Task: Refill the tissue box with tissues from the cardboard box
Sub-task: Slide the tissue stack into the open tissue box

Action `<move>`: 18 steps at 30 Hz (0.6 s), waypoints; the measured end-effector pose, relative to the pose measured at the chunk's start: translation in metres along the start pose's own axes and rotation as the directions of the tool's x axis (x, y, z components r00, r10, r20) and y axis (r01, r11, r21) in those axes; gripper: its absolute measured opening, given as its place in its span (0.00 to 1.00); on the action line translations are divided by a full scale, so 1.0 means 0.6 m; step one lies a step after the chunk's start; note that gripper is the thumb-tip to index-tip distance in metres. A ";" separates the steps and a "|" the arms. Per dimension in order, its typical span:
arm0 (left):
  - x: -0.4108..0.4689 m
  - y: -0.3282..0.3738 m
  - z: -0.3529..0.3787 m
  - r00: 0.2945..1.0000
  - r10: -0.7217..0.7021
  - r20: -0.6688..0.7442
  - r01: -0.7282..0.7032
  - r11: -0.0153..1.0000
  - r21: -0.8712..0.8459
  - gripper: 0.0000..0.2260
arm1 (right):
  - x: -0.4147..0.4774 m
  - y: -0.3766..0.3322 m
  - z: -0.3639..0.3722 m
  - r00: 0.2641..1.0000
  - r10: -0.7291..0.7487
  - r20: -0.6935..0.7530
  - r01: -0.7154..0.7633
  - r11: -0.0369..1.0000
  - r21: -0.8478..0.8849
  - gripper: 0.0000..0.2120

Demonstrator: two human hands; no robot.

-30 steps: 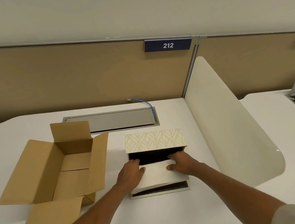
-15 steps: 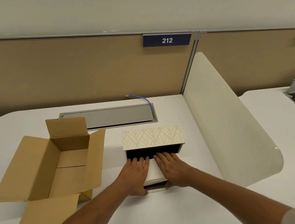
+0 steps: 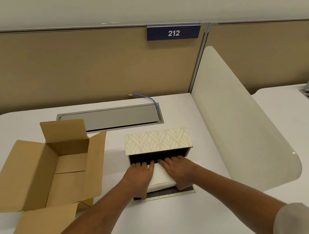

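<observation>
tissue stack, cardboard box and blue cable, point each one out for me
tissue stack (image 3: 162, 176), head view, on the bare white top face
cardboard box (image 3: 69, 148), head view, on its far inner wall
blue cable (image 3: 148, 97), head view, on the middle of its arc

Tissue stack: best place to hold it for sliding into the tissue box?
Grip the tissue stack at its near corners, coming from the near side, palms flat on top. It is soft and flat, and its far edge meets the tissue box, which opens toward the near side, so only the near part is reachable.
</observation>
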State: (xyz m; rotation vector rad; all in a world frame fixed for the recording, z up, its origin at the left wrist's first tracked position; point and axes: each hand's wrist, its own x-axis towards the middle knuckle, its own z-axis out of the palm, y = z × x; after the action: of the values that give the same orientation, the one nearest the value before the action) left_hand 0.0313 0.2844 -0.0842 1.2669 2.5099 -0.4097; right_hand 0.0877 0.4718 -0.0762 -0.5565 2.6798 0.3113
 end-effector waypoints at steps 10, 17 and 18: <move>0.009 -0.008 -0.004 0.999 0.035 -0.010 -0.035 0.997 -0.073 0.53 | 0.003 0.006 -0.003 1.000 0.007 0.019 -0.008 0.999 0.036 0.53; 0.017 -0.005 -0.008 0.998 0.065 -0.005 -0.065 0.992 -0.110 0.53 | -0.006 0.012 0.000 1.000 0.010 0.009 -0.010 1.000 0.020 0.52; 0.017 -0.003 -0.008 0.998 0.066 -0.012 -0.067 0.992 -0.107 0.53 | -0.008 0.012 0.001 1.000 0.007 0.004 -0.007 1.000 0.021 0.52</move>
State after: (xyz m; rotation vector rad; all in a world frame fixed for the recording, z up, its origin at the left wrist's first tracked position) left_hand 0.0233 0.2923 -0.0837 1.3088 2.4525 -0.2513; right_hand 0.0888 0.4803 -0.0736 -0.5392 2.6790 0.2851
